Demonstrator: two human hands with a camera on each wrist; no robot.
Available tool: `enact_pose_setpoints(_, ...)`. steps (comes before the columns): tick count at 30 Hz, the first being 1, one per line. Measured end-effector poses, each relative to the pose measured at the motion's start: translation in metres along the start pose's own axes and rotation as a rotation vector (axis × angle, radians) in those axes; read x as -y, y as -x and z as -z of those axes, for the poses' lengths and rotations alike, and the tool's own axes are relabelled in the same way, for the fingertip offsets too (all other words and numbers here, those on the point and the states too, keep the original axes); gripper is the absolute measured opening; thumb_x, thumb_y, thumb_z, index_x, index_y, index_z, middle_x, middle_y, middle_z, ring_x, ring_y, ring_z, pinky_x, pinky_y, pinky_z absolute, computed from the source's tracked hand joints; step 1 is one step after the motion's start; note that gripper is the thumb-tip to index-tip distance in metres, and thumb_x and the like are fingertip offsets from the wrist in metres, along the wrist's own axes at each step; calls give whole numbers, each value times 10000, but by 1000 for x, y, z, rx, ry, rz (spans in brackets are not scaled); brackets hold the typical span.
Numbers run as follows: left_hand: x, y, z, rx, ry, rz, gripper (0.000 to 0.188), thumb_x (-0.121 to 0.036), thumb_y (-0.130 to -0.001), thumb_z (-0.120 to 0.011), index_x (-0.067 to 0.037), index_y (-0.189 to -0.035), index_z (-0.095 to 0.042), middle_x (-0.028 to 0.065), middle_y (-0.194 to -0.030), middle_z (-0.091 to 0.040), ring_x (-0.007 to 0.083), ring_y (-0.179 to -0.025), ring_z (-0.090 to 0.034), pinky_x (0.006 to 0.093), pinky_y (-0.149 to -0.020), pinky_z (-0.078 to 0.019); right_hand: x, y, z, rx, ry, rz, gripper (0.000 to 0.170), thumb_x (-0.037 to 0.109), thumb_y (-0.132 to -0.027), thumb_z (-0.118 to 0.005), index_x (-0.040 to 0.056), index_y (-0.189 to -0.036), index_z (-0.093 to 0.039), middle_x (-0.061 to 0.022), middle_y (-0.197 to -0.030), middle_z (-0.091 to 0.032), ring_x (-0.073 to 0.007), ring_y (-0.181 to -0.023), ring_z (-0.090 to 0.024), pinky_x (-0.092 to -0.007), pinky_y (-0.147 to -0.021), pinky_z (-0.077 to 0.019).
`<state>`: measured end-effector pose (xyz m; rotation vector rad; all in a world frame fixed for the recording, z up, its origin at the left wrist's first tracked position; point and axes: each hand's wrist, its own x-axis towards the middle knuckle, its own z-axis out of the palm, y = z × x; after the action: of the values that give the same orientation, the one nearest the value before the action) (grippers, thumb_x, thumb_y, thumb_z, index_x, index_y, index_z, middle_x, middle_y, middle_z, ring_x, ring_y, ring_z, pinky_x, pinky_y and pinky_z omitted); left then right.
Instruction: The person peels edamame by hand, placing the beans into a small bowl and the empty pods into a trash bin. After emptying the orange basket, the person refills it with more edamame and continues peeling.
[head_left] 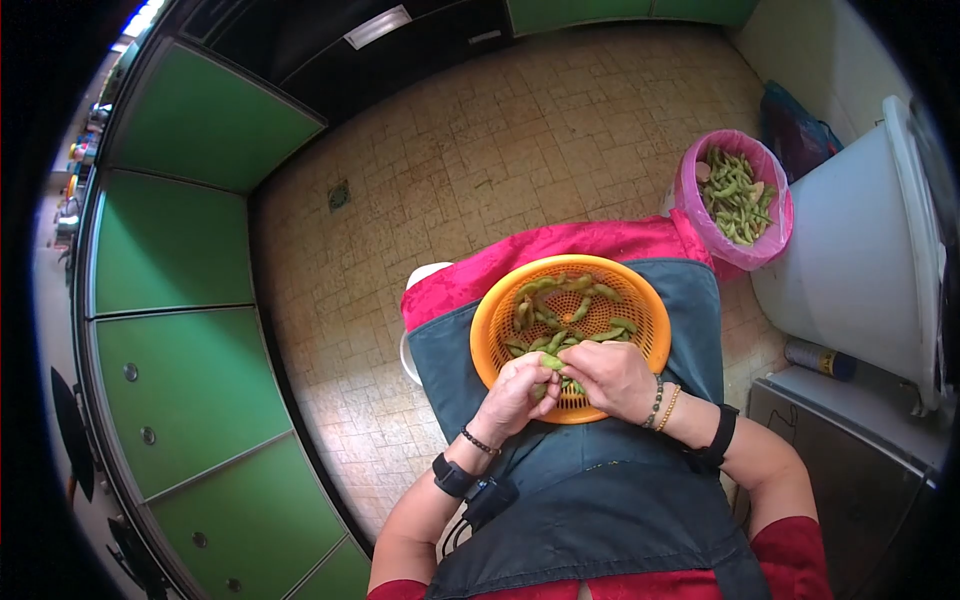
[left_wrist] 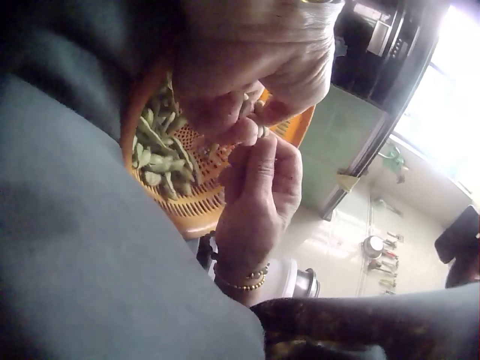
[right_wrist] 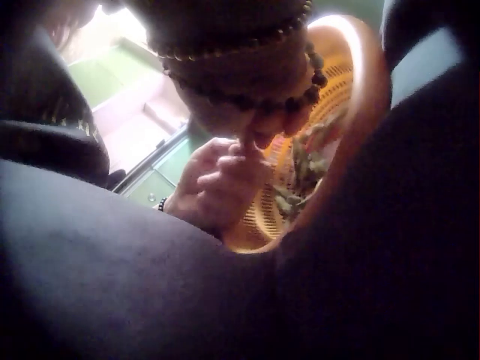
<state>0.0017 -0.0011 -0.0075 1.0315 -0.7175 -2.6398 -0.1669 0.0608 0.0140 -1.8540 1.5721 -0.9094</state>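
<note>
Basket (head_left: 482, 335), orange and perforated: on your lap, over the dark apron (head_left: 620, 510). Pods (head_left: 606, 293), green, loose lot: inside the basket, many toward its far side. Single pod (head_left: 552, 361), bright green: above the basket's near half, held between your two hands. Left hand (head_left: 518, 390): fingers curled, pinching that pod. Right hand (head_left: 615, 382): thumb and fingers pinching the same piece, close against your left. Bin (head_left: 735, 252), pink-lined: beyond the basket to its right, containing further pods. Tiled floor (head_left: 450, 150): beyond the basket.
</note>
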Motion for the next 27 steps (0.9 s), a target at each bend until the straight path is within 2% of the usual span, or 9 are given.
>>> enact_pose_setpoints(4, 3, 1, 4, 6, 30, -51, 146, -116, -799, -401, -13, -813, -503, 54, -648, -508, 104, -424, -417, 200, -350, -277, 2, -4, -6, 6, 65, 26, 108, 74, -705, -562, 81, -759, -469, -77, -627, -482, -246, -595, -550, -351, -520, -428)
enact_pose_setpoints(7, 8, -1, 8, 9, 86, -64, 149, -123, -798, -397, -13, -812, -495, 54, -632, -503, 106, -423, -415, 199, -347, -278, 2, -4, -9, -4, 92, 56, 123, 55, -703, -588, 58, -804, -519, -70, -626, -485, -234, -550, -521, -326, -497, -393)
enact_pose_setpoints(13, 5, -3, 5, -79, 119, -12, 132, -117, -788, -390, -20, -787, -480, 56, -608, -500, 111, -410, -415, 203, -339, -283, 4, -7, -9, 2, 131, 80, 159, 41, -650, -583, 68, -789, -510, -59, -633, -483, -225, -560, -518, -317, -507, -391)
enact_pose_setpoints(16, 8, -6, 9, -63, 136, -16, 116, -107, -781, -392, -26, -790, -474, 62, -615, -504, 115, -405, -415, 205, -336, -286, 10, -10, -7, 10, 128, 53, 114, 94, -699, -562, 88, -752, -461, -65, -625, -486, -240, -587, -550, -351, -528, -423)
enact_pose_setpoints(20, 6, -4, 4, -111, 140, -20, 108, -97, -778, -396, -29, -812, -473, 66, -624, -508, 115, -418, -425, 201, -352, -303, 9, -14, -15, -25, -35, -192, 107, 153, -788, -520, 66, -747, -473, -113, -608, -522, -289, -591, -562, -390, -517, -433)
enact_pose_setpoints(23, 5, -4, -2, -131, 57, -34, 117, -89, -775, -408, -30, -840, -485, 59, -646, -519, 105, -433, -432, 195, -369, -304, 0, -19, -16, 17, -227, -465, 236, 225, -855, -473, 33, -719, -495, -165, -591, -538, -332, -611, -562, -413, -531, -432)
enact_pose_setpoints(26, 2, -3, -8, -148, -131, -28, 129, -89, -772, -428, -35, -862, -504, 41, -671, -526, 90, -445, -428, 188, -379, -288, -14, -14, -18, 5, -335, -486, 242, 222, -848, -480, 26, -710, -516, -168, -597, -535, -335, -594, -552, -407, -530, -419)
enact_pose_setpoints(27, 4, -3, -7, -140, -158, -27, 132, -88, -772, -436, -37, -871, -507, 38, -677, -530, 86, -454, -436, 185, -381, -287, -13, -14, -14, 30, -343, -522, 259, 227, -844, -491, 19, -694, -527, -169, -600, -532, -313, -575, -551, -388, -521, -407)
